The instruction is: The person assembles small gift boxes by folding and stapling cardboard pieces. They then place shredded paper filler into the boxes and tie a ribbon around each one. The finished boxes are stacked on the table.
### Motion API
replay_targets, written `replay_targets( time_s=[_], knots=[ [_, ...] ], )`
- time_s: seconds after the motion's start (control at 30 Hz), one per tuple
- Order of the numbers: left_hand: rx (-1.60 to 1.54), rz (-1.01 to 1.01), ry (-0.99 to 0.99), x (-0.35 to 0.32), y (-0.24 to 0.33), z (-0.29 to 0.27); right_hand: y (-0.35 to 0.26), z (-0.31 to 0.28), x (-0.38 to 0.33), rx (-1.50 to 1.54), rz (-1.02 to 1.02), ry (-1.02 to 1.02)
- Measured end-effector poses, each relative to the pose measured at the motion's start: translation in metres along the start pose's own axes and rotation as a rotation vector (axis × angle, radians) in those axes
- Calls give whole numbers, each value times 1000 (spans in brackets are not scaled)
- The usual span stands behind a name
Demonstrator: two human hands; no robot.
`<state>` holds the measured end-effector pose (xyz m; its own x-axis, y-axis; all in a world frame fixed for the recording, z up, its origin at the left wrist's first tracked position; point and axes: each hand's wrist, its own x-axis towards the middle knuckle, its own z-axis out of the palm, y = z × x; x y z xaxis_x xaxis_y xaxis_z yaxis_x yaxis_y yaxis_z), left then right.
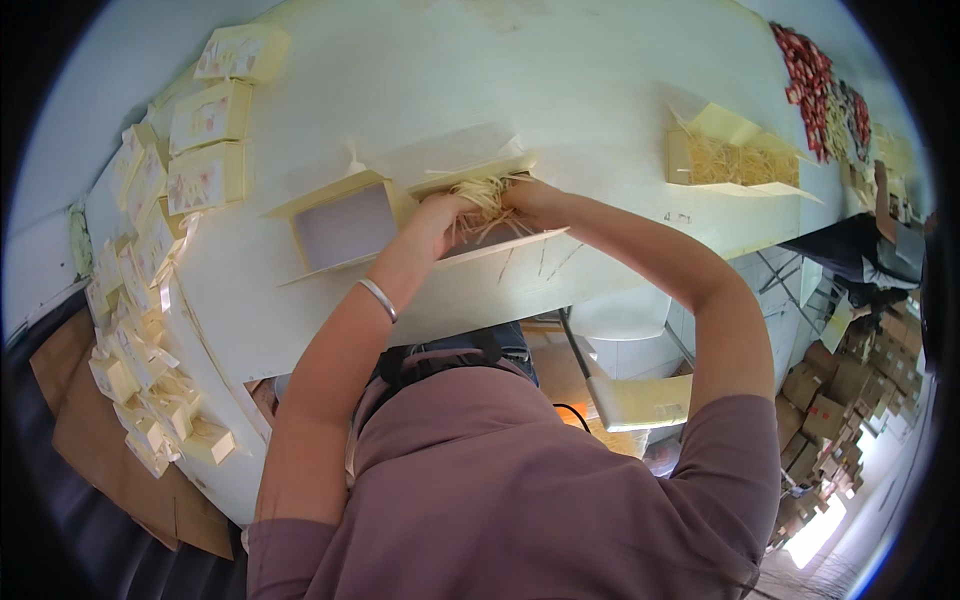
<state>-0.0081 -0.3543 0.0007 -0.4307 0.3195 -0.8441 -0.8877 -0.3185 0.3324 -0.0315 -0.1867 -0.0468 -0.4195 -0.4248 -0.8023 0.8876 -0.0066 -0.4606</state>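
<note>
Both hands meet over an open cream box [500, 235] near the front edge of the white counter [560, 90], each buried in a tuft of straw-coloured paper shred [487, 195]. The left hand [440, 213], with a silver bangle [379, 298] on its wrist, is curled into the shred from the box's left side, its grip closed on strands. The right hand [530, 200] comes in from the right, fingers bent down onto the same tuft and likewise pinching it. The shred lies directly under and between the 2 hands, so neither is clearly nearer; the box's long axis runs left to right across the person's front. Just left of it, touching or nearly so, stands a second open box [345, 225] with a bare pale interior. Well apart on the right sits a third open box [735, 155] already full of shred. A row of closed cream boxes [210, 150] lines the counter's left edge, and a heap of red wrapped pieces [810, 75] sits at the far right. The counter behind the boxes is bare, leaving room to move away from the body.
</note>
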Motion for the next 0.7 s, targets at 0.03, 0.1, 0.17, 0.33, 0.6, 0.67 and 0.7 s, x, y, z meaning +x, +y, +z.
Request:
replay_targets(
  time_s=[0.03,0.1,0.17,0.33,0.6,0.67,0.7],
  knots=[
    [-6,-12,-17,6,-3,-6,3,6,-2,-25,-77,46],
    [108,14,47,-4,1,-2,-8,19,-19,-387,-102,104],
    [359,85,200,-38,9,12,9,8,-3,-378,-129,32],
    [1107,464,133,-89,18,-10,-26,27,-58,-943,-331,-62],
    [2088,625,-381,-50,31,2,-54,15,-50,-1391,-475,-548],
    [2286,696,-421,-31,25,6,-37,14,-34,-1602,-770,-479],
    [2371,678,-416,-19,18,-1,-25,9,-23,-1704,-925,-439]
  ],
)
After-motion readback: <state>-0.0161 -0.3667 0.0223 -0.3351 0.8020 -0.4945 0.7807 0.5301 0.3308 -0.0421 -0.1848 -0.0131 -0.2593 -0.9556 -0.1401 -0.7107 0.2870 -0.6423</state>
